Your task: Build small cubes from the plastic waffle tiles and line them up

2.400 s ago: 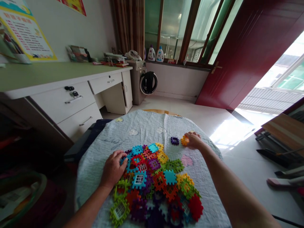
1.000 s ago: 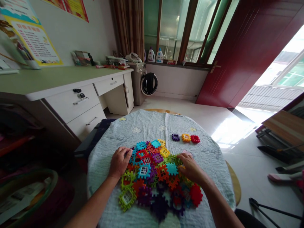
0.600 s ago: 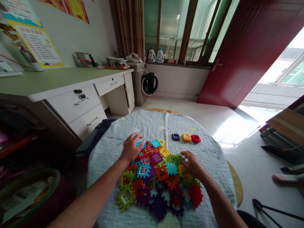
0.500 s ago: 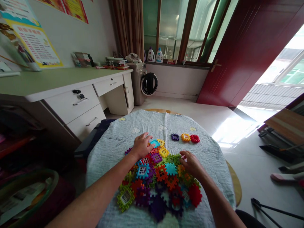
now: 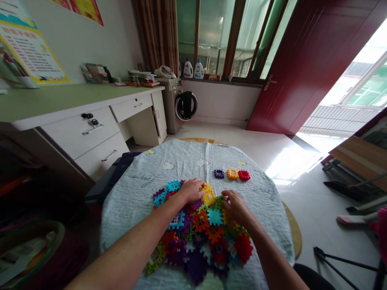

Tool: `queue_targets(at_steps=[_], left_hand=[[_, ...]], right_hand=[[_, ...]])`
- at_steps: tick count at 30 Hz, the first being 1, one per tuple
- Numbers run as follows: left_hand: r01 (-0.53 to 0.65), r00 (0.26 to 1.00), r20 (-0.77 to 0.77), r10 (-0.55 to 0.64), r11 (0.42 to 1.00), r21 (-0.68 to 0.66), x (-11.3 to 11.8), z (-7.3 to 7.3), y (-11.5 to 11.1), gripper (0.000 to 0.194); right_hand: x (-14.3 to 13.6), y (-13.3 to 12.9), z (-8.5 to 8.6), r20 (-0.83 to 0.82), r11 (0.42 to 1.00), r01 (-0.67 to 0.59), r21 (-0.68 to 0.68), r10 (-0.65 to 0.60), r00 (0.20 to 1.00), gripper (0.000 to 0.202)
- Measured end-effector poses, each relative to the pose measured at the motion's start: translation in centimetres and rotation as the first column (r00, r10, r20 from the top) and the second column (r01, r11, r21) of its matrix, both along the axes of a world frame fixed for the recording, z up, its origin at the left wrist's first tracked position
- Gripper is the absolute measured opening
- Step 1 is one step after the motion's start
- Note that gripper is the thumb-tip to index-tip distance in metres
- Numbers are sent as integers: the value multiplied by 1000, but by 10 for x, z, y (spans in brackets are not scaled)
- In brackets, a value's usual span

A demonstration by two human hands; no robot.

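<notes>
A heap of colourful plastic interlocking blocks [image 5: 201,220], toothed along their edges, lies on the cloth-covered round table. My left hand [image 5: 192,191] is over the upper part of the heap, its fingers apart and touching or close to a yellow block [image 5: 209,196]. At the heap's right side, my right hand [image 5: 237,206] has its fingers parted and bent near a green block [image 5: 219,202]. Beyond the heap, a dark purple block [image 5: 219,173], a yellow block [image 5: 232,174] and a red block [image 5: 244,175] lie in a row. My left forearm covers some of the heap's left side.
The light blue cloth [image 5: 130,201] drapes over the table. To the left runs a green-topped desk [image 5: 69,98] with drawers, and a basket [image 5: 33,257] stands low beside me. A washing machine [image 5: 172,104] and a red door [image 5: 281,72] are farther back.
My left hand has moved right across the heap, from the light blue block to the yellow ones. My right hand stays near the green block. The view has shifted slightly.
</notes>
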State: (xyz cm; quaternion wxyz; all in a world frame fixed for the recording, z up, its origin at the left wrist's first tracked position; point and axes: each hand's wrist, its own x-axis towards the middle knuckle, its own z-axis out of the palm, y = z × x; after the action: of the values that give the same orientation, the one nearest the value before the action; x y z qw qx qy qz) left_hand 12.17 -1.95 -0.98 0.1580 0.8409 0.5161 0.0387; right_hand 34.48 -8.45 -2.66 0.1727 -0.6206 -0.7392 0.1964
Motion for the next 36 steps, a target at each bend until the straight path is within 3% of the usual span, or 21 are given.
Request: queue_targets(at_steps=[5, 8, 12, 16, 19, 21, 24, 29, 33, 36], left_hand=[[101, 986, 126, -106, 994, 49, -11, 11, -18, 32], [25, 973, 223, -59, 988, 151, -36, 10, -24, 33], [-215, 923, 364, 120, 949, 232, -87, -7, -27, 39], [-400, 882, 381, 276, 866, 300, -139, -33, -26, 40], [-490, 859, 354, 369, 791, 366, -164, -50, -28, 42], [-511, 855, 326, 402, 760, 401, -173, -58, -31, 42], [-485, 873, 292, 392, 764, 426, -177, -63, -37, 41], [-494, 868, 303, 392, 740, 456, -176, -64, -38, 37], [-473, 879, 310, 363, 748, 466, -177, -67, -37, 38], [-462, 884, 304, 354, 755, 465, -179, -68, -37, 38]], right_hand=[[-2, 0, -3, 37, 1000, -1, -3, 1, 999, 34], [1, 1, -6, -22, 998, 61, -24, -61, 998, 38], [8, 6, -10, -221, 994, 97, -59, -107, 969, 22], [13, 10, -9, -527, 981, 121, -154, -185, 829, 21], [16, 9, -5, -613, 972, 155, -179, -233, 755, 24], [18, 8, -3, -592, 967, 178, -183, -253, 765, 22], [22, 8, -2, -531, 965, 228, -133, -263, 806, 18], [25, 10, 4, -421, 935, 341, 101, -270, 866, 16], [19, 4, 4, -252, 912, 272, 307, -198, 947, 13], [13, 0, -1, -144, 966, 116, 230, -84, 986, 12]])
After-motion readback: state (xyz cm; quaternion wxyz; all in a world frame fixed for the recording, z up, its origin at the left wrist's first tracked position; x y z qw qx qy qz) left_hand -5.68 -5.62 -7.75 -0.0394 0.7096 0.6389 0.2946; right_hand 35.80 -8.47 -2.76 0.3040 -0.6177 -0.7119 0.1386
